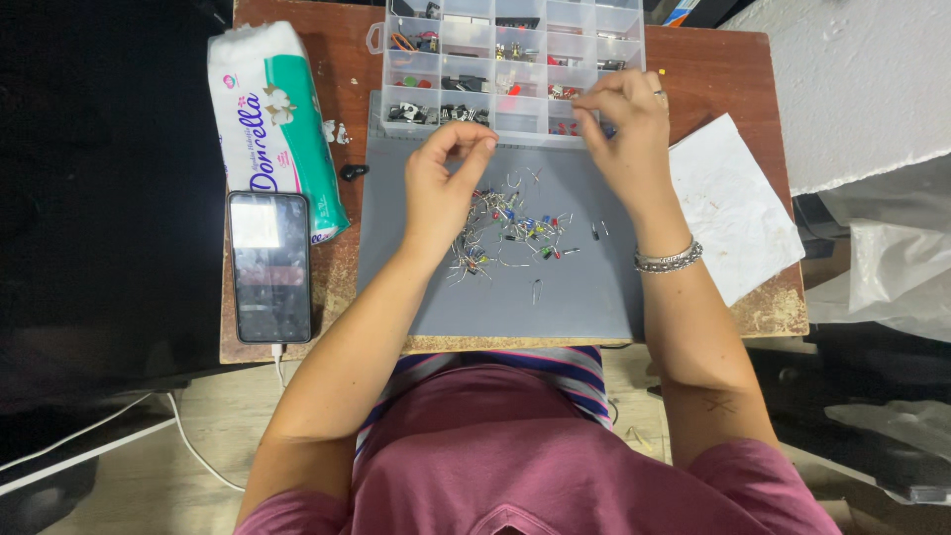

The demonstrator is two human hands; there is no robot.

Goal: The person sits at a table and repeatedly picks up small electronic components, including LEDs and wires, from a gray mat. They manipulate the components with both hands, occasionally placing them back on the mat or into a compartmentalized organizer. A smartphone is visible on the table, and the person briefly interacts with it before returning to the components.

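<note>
Basically, a heap of tiny electronic components [510,230], LEDs and resistor-like bits with thin wire leads, lies scattered mid grey mat [584,297] on a small wooden table [763,69]. Left hand [441,183] hovers just above the heap's left edge, fingertips [475,149] curled together in a pinch; too small to tell if a part sits between them. Right hand [624,124] is at the front edge of the clear compartment organizer box [515,59], fingers bunched over a lower right cell, contents of the grip hidden. My read: parts are near weightless, bodies hard and a bit slick, leads springy, bend easily and tangle with neighbours; best taken by the body or close to it with two fingertips, one at a time. Phone [269,266] and cotton pack [272,119] sit left of the mat, white paper [733,213] to the right.
</note>
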